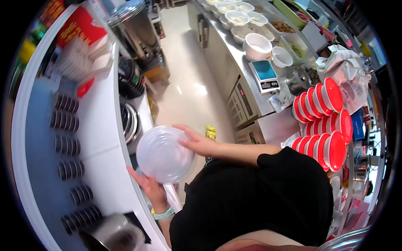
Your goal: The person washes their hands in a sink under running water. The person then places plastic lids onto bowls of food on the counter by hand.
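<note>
A stack of round clear plastic lids (164, 155) is held in front of my body, above the floor beside the white counter. My right hand (199, 142) grips its upper right edge, with the thumb on top and the fingers around the rim. At the lower left rim, my left hand (150, 187) supports the lids with its fingers stretched out; its thumb is partly hidden. A light green band (163, 213) circles my left wrist.
On the left, a white counter (100, 154) carries several stacks of dark-rimmed cups (67, 145). Across the aisle, a steel worktop holds white bowls (257, 47), a digital scale (264, 76) and stacked red-lidded tubs (336, 151). A tall steel pot (132, 31) stands beyond the counter.
</note>
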`<action>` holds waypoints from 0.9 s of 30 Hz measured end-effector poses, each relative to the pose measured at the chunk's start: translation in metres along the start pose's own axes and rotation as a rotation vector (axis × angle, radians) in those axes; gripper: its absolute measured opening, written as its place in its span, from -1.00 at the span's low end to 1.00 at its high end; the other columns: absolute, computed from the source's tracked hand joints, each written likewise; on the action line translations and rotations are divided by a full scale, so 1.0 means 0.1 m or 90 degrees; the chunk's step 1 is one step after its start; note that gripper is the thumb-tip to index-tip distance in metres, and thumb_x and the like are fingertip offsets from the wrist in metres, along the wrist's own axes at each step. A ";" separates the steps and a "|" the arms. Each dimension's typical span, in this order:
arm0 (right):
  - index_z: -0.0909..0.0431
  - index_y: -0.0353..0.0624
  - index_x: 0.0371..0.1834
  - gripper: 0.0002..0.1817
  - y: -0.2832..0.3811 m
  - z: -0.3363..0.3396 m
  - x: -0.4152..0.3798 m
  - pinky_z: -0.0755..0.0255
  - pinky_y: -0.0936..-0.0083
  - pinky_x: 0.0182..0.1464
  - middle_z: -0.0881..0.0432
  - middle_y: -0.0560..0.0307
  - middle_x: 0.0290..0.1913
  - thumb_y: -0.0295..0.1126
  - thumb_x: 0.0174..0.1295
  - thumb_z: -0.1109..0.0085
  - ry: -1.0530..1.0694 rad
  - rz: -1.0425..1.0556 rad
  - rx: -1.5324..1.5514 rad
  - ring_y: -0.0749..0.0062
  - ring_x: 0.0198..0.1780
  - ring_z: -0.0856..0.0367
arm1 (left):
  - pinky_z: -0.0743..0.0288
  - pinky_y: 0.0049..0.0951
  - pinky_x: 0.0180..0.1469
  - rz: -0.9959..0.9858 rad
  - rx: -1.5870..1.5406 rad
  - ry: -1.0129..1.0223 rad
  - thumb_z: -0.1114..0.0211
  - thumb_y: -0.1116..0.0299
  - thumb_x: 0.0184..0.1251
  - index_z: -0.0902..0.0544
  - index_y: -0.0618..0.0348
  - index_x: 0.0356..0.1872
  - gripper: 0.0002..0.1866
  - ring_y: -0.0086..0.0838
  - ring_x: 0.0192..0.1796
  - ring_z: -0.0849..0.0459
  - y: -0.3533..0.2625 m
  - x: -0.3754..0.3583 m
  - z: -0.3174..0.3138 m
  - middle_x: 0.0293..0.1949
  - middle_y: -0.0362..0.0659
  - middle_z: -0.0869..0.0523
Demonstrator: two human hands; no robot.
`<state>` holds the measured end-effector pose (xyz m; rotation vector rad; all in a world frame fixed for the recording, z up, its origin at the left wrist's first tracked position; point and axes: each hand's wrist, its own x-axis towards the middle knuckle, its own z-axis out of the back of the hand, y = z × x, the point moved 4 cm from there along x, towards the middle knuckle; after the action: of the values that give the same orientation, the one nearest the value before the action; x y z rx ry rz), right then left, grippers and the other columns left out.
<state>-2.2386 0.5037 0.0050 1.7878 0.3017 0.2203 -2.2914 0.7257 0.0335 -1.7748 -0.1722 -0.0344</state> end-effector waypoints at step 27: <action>-0.46 -0.17 0.19 -0.63 1.31 4.47 3.85 -0.42 0.41 0.16 -0.60 -0.02 0.11 -0.30 0.37 -0.09 -0.593 0.007 -0.307 0.20 0.11 -0.60 | -0.22 -0.20 0.43 0.641 -0.371 0.574 0.07 0.10 0.55 -0.19 0.24 0.42 -0.42 -0.25 0.42 -0.32 1.99 6.38 -3.72 0.39 -0.02 -0.34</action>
<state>-1.7246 0.1854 0.0227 1.2448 -0.4008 -0.4967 -1.6078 0.3856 -0.0067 -2.0450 1.4932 -0.1622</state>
